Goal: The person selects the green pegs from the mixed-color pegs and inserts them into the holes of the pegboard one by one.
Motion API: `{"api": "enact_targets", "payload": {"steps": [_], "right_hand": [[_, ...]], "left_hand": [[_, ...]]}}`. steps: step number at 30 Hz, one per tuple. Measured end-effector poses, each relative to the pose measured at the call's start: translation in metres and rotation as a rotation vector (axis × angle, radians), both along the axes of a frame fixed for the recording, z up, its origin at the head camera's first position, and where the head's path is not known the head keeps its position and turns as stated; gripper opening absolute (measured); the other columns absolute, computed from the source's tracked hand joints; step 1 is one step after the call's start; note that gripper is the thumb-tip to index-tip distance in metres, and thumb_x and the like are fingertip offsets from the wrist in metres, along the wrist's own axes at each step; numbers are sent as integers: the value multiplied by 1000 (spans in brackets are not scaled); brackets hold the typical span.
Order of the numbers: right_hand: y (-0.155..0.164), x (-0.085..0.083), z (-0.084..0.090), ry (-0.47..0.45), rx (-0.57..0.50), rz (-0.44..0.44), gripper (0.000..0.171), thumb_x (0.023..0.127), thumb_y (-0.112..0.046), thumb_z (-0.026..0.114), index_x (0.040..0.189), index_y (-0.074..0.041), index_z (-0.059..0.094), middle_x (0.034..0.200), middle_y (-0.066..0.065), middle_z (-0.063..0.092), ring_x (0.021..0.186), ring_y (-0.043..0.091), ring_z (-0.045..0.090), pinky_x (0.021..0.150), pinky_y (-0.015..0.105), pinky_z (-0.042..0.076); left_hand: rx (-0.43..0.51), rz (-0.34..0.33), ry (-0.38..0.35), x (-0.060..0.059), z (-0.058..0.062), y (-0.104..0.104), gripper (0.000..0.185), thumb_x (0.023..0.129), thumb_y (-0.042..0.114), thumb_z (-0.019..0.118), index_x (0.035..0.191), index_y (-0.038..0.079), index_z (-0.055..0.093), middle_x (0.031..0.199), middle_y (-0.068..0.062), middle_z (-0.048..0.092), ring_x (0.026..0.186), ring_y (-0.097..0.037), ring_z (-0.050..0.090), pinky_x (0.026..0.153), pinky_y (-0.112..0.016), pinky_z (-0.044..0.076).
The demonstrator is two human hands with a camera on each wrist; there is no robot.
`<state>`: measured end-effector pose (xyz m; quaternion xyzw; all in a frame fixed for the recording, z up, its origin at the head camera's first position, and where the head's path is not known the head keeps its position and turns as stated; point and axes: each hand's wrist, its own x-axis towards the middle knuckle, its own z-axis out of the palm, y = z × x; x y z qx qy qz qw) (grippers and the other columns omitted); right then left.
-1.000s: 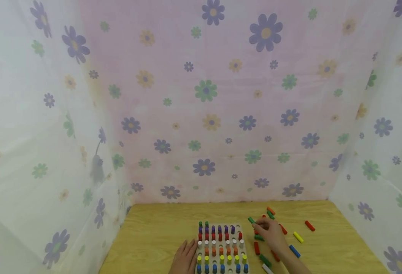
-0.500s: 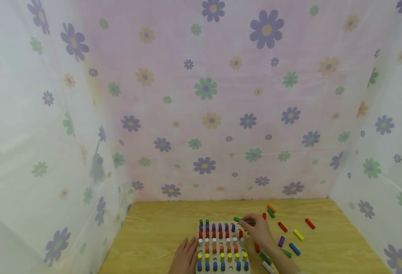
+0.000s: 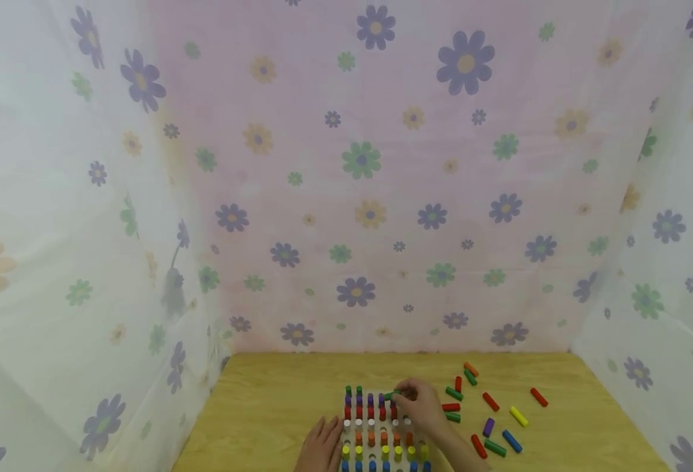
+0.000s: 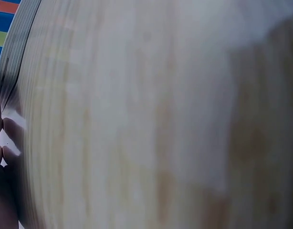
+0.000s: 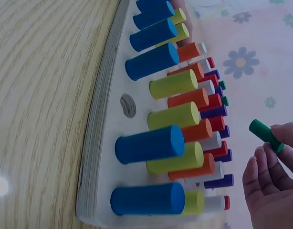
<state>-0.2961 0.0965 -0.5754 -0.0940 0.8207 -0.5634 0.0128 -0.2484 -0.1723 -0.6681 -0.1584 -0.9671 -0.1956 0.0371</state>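
A wooden pegboard carries upright pegs in rows: blue, yellow, orange, white, red, purple and, at the back, two green ones. My right hand pinches a green peg between thumb and fingertips, tilted in the air above the back rows. In the head view this hand covers the board's back right corner. My left hand lies at the board's left side, fingers extended with the tips by its edge. Some of its fingers show at the left border of the left wrist view, beside the board.
Loose pegs lie right of the board on the wooden table, among them a yellow peg, a blue peg, a purple peg and several red and green ones. Flower-patterned cloth walls the back and sides.
My right hand has carried the green peg leftward from over the loose pegs to above the board's back rows. The peg has turned to lie nearly level. My left hand stays at the board's side.
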Motion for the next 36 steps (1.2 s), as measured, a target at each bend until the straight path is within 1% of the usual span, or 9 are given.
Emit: {"api": "enact_targets", "payload": {"steps": [6,11,14,19,23,26,28,32,36], "right_hand": [[-17,-7,-4,62,43,38,13,97,-11,71,105,-2,72,87,2,64,78,17,59,62,27,53],[-28,-13,-7,102,95,12,14,98,-8,68,109,-1,72,88,1,65,78,14,58,62,25,52],[-33,-14,-8,128,115,-7,14,98,-6,67,111,0,72,90,2,65,79,14,58,62,25,52],[-41,-19,-8,186,140,-9,15,99,-6,66,112,0,72,92,3,67,79,13,60,64,24,54],[-46,-23,-6,207,173,-7,15,99,-4,66,112,1,71,90,3,68,73,10,60,61,23,54],[-49,-25,-6,192,196,-13,15,98,-4,66,111,2,71,89,3,67,73,11,60,60,25,54],[-50,-27,-7,173,211,-21,15,97,-4,67,110,3,71,89,3,66,75,12,59,61,26,54],[-54,-29,-10,129,225,-44,13,97,-4,68,107,3,71,89,3,66,78,14,59,63,29,54],[-57,-29,-10,135,237,-67,9,96,-3,68,103,2,71,86,2,66,76,13,59,63,29,54]], "left_hand": [[-15,-20,71,4,-7,-5,46,110,32,45,144,4,59,142,-16,61,133,-46,51,107,-60,46],[-3,-26,72,5,-7,-9,49,111,36,41,145,4,58,143,-17,60,134,-47,50,106,-61,45],[18,-17,53,6,-4,-9,51,111,37,40,146,4,57,143,-17,60,134,-47,49,106,-63,44],[46,31,-28,6,1,-6,53,111,42,39,149,8,55,147,-14,57,139,-46,45,110,-64,40],[61,48,-63,4,4,-1,54,111,43,39,150,10,54,150,-13,54,142,-45,42,114,-64,37],[70,44,-81,4,5,2,54,110,44,39,151,11,53,151,-13,53,143,-45,40,115,-64,35],[75,47,-102,4,4,3,56,110,46,38,151,11,52,152,-13,53,144,-45,39,116,-64,34],[73,57,-104,4,3,4,54,110,44,40,151,12,53,151,-12,53,144,-44,39,116,-64,34],[72,81,-102,4,3,5,54,110,46,40,152,14,52,153,-10,52,145,-42,39,118,-62,33]]}}
